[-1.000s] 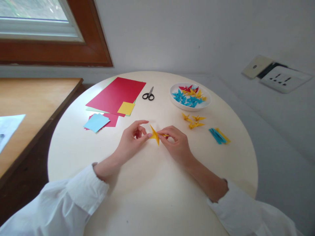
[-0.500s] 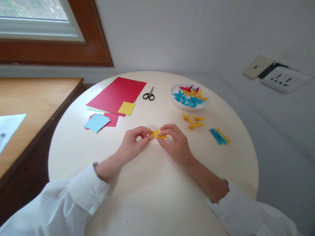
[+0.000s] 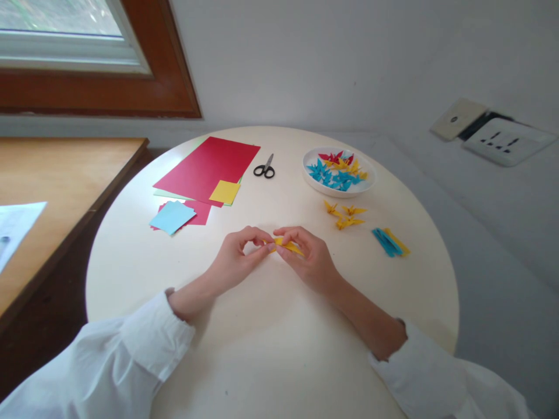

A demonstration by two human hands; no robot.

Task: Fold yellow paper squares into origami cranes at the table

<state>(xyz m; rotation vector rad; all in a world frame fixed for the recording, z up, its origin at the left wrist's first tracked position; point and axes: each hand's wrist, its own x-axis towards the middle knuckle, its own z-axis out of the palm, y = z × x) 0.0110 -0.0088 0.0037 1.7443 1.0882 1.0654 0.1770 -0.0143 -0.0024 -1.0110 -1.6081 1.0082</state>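
A small folded piece of yellow origami paper (image 3: pixel 292 247) is pinched between both hands, just above the round table. My left hand (image 3: pixel 238 251) is closed, thumb and forefinger gripping the paper's left end. From the other side my right hand (image 3: pixel 311 259) is closed on the same paper, and its fingertips nearly meet those of the left. The fingers cover much of the folds. Beyond my right hand, three yellow paper cranes (image 3: pixel 348 222) lie on the table.
A white dish (image 3: pixel 317 188) holds red, yellow and blue cranes. Blue and yellow folded strips (image 3: pixel 388 241) lie at right. Scissors (image 3: pixel 264 169) rest at the back beside red sheets (image 3: pixel 209 169), a yellow square (image 3: pixel 225 192) and light-blue squares (image 3: pixel 173 217). A wooden desk (image 3: pixel 87 169) stands left.
My hands have drawn closer together and slightly down, fingertips now almost touching. Less of the yellow paper shows, and it looks narrower and more tilted between the fingers.
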